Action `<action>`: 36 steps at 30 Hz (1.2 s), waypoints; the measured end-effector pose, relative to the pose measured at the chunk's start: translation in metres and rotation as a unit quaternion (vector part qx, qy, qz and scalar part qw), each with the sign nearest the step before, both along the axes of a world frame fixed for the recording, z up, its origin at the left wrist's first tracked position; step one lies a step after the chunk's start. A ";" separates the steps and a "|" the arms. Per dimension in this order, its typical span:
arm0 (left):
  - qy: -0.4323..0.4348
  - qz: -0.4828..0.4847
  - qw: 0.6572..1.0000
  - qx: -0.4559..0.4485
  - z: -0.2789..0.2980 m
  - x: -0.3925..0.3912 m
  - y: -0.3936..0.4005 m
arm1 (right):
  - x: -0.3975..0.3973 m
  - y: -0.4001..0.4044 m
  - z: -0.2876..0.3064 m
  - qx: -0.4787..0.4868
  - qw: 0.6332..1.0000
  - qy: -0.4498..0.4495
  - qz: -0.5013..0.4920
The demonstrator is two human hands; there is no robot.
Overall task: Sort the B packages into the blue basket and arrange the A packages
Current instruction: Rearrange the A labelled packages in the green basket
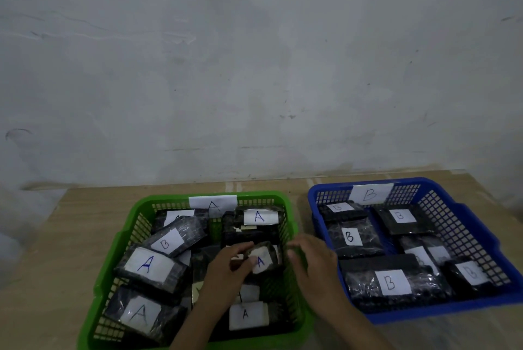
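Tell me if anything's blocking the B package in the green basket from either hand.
Nothing covers the black plastic-wrapped B package; it lies on top in the green plastic basket, left of the left hand.

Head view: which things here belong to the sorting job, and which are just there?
Job:
green basket
blue basket
B package in the green basket
A package, held by left hand
right hand

Just there:
table
wall
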State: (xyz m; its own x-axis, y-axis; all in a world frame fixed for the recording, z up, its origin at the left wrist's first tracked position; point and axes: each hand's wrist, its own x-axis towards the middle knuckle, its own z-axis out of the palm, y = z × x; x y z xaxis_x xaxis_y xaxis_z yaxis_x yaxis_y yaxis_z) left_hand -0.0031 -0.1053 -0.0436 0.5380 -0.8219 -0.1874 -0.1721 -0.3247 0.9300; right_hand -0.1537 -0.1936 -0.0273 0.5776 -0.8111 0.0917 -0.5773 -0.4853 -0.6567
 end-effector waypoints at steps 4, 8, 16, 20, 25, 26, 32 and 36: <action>-0.090 -0.126 0.982 0.104 -0.015 -0.009 -0.016 | -0.007 -0.004 -0.007 -0.004 0.999 0.035 0.008; -0.179 -0.164 0.957 0.158 -0.026 -0.023 -0.024 | -0.009 -0.001 -0.009 0.007 0.999 0.039 0.014; -0.175 -0.096 0.970 0.141 -0.027 -0.028 -0.018 | -0.009 -0.001 -0.013 0.006 0.999 0.046 0.022; -0.176 -0.093 0.966 0.167 -0.028 -0.033 -0.015 | -0.008 0.000 -0.013 0.004 0.998 0.054 0.022; -0.149 -0.117 0.963 0.190 -0.024 -0.025 -0.012 | -0.007 0.001 -0.011 0.001 0.997 0.071 0.028; -0.177 -0.130 0.955 0.200 -0.023 -0.025 -0.013 | -0.006 0.001 -0.011 0.002 0.997 0.074 0.024; -0.303 -0.135 0.914 0.234 -0.018 -0.034 -0.016 | -0.007 0.004 -0.010 -0.004 0.996 0.083 0.028; -0.284 -0.145 0.927 0.196 -0.016 -0.031 -0.010 | -0.011 0.002 -0.011 -0.025 0.994 0.095 0.041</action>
State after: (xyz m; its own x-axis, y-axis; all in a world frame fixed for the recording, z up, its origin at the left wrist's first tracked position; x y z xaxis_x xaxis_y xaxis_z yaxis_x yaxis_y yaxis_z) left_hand -0.0340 -0.1156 -0.0593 0.4083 -0.8762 -0.2561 -0.7310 -0.4818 0.4832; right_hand -0.1645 -0.1915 -0.0387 0.6527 -0.7575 0.0147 -0.6453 -0.5659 -0.5133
